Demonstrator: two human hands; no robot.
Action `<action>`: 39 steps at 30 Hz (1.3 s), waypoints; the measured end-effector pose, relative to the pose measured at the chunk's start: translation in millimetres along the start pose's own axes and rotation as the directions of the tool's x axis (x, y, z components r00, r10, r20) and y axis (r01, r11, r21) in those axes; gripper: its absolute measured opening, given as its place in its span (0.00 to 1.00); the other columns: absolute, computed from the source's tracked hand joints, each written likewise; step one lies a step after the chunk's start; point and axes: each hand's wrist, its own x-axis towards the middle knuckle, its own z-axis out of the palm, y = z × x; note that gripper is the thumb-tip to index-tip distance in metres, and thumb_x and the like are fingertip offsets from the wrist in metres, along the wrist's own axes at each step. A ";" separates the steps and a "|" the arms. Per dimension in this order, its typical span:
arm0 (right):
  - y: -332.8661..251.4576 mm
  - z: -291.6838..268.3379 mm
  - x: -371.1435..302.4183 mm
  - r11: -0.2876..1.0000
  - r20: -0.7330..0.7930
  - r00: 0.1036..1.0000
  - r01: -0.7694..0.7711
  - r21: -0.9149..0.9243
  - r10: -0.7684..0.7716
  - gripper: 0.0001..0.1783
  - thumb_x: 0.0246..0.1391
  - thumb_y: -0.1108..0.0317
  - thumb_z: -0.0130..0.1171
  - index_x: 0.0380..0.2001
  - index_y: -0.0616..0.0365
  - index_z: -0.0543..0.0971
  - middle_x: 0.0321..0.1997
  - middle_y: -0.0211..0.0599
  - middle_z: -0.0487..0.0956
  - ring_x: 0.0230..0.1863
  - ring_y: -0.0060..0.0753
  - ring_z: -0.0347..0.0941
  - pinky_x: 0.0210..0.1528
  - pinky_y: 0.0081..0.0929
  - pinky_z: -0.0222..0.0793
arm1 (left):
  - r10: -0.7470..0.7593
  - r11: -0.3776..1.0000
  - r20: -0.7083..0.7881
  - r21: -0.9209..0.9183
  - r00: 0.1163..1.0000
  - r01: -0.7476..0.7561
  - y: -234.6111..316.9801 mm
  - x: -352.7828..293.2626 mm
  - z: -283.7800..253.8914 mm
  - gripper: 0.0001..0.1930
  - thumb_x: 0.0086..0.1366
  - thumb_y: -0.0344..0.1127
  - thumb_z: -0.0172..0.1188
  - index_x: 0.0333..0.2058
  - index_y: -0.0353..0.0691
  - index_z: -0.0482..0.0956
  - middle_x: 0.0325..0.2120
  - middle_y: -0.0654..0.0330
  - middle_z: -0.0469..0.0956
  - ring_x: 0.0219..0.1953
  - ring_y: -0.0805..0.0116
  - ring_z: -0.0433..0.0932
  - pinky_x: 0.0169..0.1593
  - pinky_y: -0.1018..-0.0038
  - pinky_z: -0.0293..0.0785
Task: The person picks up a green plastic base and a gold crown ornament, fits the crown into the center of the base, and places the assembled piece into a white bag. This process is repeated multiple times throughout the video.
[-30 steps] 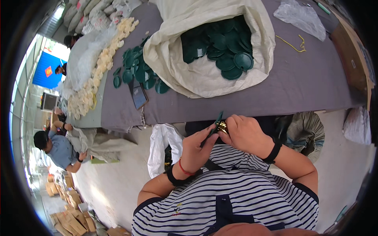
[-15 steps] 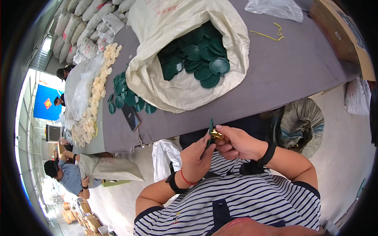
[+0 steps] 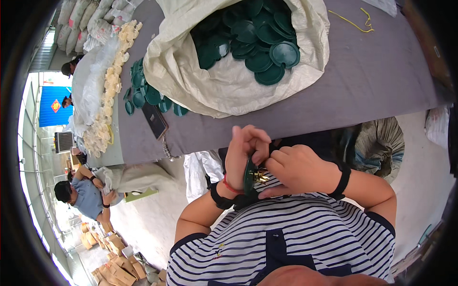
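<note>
In front of my striped shirt, a dark green round disc stands on edge by the palm of my left hand. The left fingers are curled, and some of their grip is hidden. A shiny gold-coloured metal piece sticks out from the disc's right side. My right hand is closed around that piece, thumb low and fingertips close to the left fingers. On the table, a white woven sack gapes open with many similar green discs inside.
Loose green discs and a dark phone with a beaded strap lie on the grey-covered table. A yellow tie is at the far right. Cream-coloured pieces line the left end. A co-worker handles a sack; another sack stands below.
My hands have come lower and nearer my body. The left fingers have curled upward, while the disc has shifted down toward the left wrist. The view has moved, with the sack appearing larger.
</note>
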 end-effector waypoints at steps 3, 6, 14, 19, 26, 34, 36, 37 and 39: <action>2.3 6.8 -0.5 0.945 -0.003 0.989 0.139 -0.298 -0.146 0.21 0.47 0.49 0.61 0.22 0.56 0.71 0.20 0.27 0.65 0.21 0.27 0.65 0.21 0.23 0.62 | -0.221 0.975 -0.089 -0.016 0.971 0.221 3.6 4.6 1.0 0.29 0.72 0.56 0.30 0.34 0.36 0.71 0.13 0.70 0.58 0.17 0.80 0.55 0.24 0.82 0.55; 9.4 3.0 4.9 0.900 0.074 0.978 0.209 -0.382 -0.196 0.20 0.50 0.49 0.57 0.23 0.56 0.70 0.18 0.28 0.66 0.18 0.26 0.64 0.17 0.22 0.59 | -0.303 0.953 -0.116 -0.043 0.946 0.300 3.0 13.9 -5.6 0.26 0.73 0.52 0.32 0.33 0.36 0.70 0.14 0.70 0.58 0.18 0.80 0.56 0.23 0.82 0.55; 14.3 11.7 27.3 0.956 0.111 0.978 0.195 -0.219 -0.174 0.21 0.51 0.51 0.58 0.19 0.57 0.69 0.14 0.31 0.66 0.13 0.28 0.64 0.15 0.24 0.60 | -0.126 0.988 -0.226 0.056 0.966 0.142 7.1 13.0 -13.6 0.23 0.73 0.50 0.34 0.30 0.39 0.69 0.13 0.69 0.55 0.18 0.78 0.53 0.25 0.80 0.51; 13.1 33.5 28.6 0.989 0.045 0.990 0.136 -0.051 -0.134 0.23 0.52 0.50 0.57 0.18 0.59 0.68 0.12 0.34 0.67 0.12 0.33 0.67 0.14 0.28 0.62 | -0.170 0.985 -0.215 -0.035 0.962 0.166 8.0 8.9 -22.0 0.24 0.72 0.54 0.33 0.26 0.41 0.65 0.13 0.68 0.54 0.19 0.76 0.51 0.26 0.79 0.50; 2.2 36.7 27.7 0.873 0.265 0.947 -0.279 0.400 0.181 0.24 0.59 0.51 0.52 0.23 0.65 0.68 0.13 0.49 0.71 0.15 0.51 0.71 0.18 0.39 0.67 | 0.092 0.993 -0.051 0.084 0.994 -0.087 4.9 0.0 -36.1 0.32 0.68 0.63 0.30 0.27 0.37 0.67 0.19 0.66 0.62 0.20 0.78 0.54 0.26 0.81 0.51; 5.7 45.6 21.7 0.580 0.313 0.916 -0.400 0.710 0.249 0.20 0.61 0.56 0.48 0.30 0.67 0.70 0.20 0.54 0.75 0.23 0.58 0.73 0.26 0.41 0.69 | 0.522 0.674 0.430 0.322 0.737 -0.665 10.9 14.9 -37.9 0.29 0.69 0.58 0.32 0.25 0.37 0.68 0.13 0.63 0.60 0.14 0.67 0.57 0.21 0.71 0.53; 4.2 46.3 17.8 0.525 0.358 0.899 -0.439 0.729 0.254 0.20 0.62 0.56 0.47 0.30 0.66 0.71 0.20 0.53 0.75 0.23 0.57 0.73 0.26 0.40 0.68 | 0.490 0.658 0.492 0.333 0.719 -0.676 9.9 12.6 -41.5 0.31 0.67 0.62 0.30 0.26 0.39 0.66 0.13 0.62 0.61 0.15 0.66 0.59 0.22 0.70 0.55; 4.1 47.4 17.1 0.480 0.395 0.883 -0.469 0.742 0.253 0.20 0.63 0.57 0.47 0.29 0.66 0.71 0.21 0.53 0.75 0.23 0.55 0.74 0.26 0.39 0.68 | 0.460 0.632 0.559 0.339 0.690 -0.697 9.8 12.4 -44.3 0.33 0.66 0.66 0.28 0.26 0.40 0.64 0.13 0.62 0.63 0.15 0.66 0.60 0.24 0.70 0.57; 3.3 51.7 16.5 0.453 0.390 0.883 -0.469 0.758 0.261 0.21 0.63 0.56 0.46 0.30 0.66 0.72 0.20 0.52 0.74 0.23 0.53 0.74 0.26 0.38 0.68 | 0.476 0.622 0.556 0.336 0.682 -0.708 6.8 11.9 -44.9 0.33 0.66 0.67 0.27 0.25 0.40 0.64 0.13 0.62 0.63 0.16 0.66 0.60 0.24 0.70 0.57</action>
